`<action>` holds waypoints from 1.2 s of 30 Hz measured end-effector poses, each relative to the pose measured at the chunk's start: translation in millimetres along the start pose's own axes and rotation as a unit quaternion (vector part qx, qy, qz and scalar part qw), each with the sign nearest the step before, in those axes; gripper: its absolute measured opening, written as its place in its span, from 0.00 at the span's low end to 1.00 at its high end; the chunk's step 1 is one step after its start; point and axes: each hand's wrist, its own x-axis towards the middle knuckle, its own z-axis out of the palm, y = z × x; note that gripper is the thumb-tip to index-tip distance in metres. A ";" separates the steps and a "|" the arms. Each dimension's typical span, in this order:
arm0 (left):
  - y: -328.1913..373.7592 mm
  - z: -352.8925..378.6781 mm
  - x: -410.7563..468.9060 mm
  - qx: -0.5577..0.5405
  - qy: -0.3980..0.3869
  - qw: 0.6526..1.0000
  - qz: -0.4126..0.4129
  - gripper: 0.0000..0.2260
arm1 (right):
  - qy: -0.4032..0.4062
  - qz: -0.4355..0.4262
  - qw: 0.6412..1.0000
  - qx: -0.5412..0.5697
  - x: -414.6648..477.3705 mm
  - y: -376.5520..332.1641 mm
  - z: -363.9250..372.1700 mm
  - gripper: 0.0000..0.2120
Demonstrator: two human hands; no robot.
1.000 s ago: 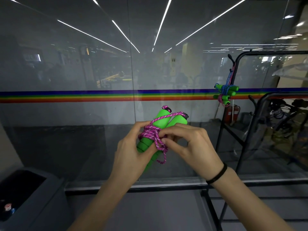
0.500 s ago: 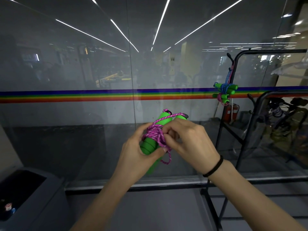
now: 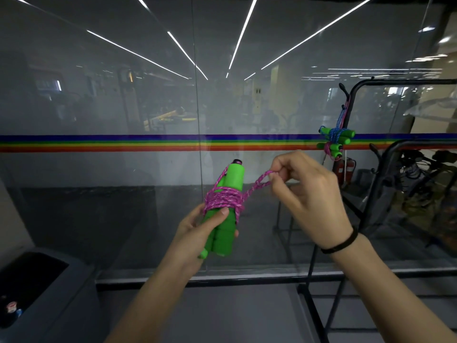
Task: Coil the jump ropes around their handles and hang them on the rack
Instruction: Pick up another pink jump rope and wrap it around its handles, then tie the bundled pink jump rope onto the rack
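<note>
The left hand (image 3: 197,233) is gripping the lower half of two bright green foam handles (image 3: 232,184), fingers and thumb curled round them, left of the black metal rack (image 3: 395,82) and nearer the camera. Their long axis is standing nearly upright, tops tipping slightly toward the rack. The pink braided rope (image 3: 223,200) is sitting coiled around their middle. The right hand (image 3: 309,194) is pinching a loop of that rope, pulling it taut toward the rack. Two green-handled rope bundles (image 3: 336,139) are hanging from the rack's upper hook.
</note>
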 end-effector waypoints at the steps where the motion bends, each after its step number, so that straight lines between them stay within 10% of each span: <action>1: -0.1 -1.6 0.8 -0.046 -0.010 0.998 -0.051 0.20 | 0.012 0.001 1.000 -0.001 1.8 1.3 -2.5 0.01; 6: -13.1 -9.0 0.2 -0.240 -0.075 0.939 -0.236 0.23 | 0.003 0.052 0.997 0.048 8.6 2.7 -6.2 0.02; 16: -53.9 9.6 -8.8 0.113 -0.096 0.973 -0.175 0.14 | -0.134 0.118 0.972 0.154 3.7 -5.2 20.8 0.02; 18: -55.6 11.2 -5.2 0.086 -0.081 0.976 -0.181 0.03 | -0.111 0.121 0.974 0.158 5.3 -3.0 17.1 0.02; 26: -60.0 -4.5 1.5 -0.162 -0.107 0.931 -0.309 0.16 | -0.090 0.140 0.974 0.157 11.2 6.5 8.1 0.03; 36: -63.4 -0.9 7.2 0.202 -0.050 0.966 -0.154 0.33 | -0.171 0.211 0.955 0.119 -9.2 18.1 28.5 0.04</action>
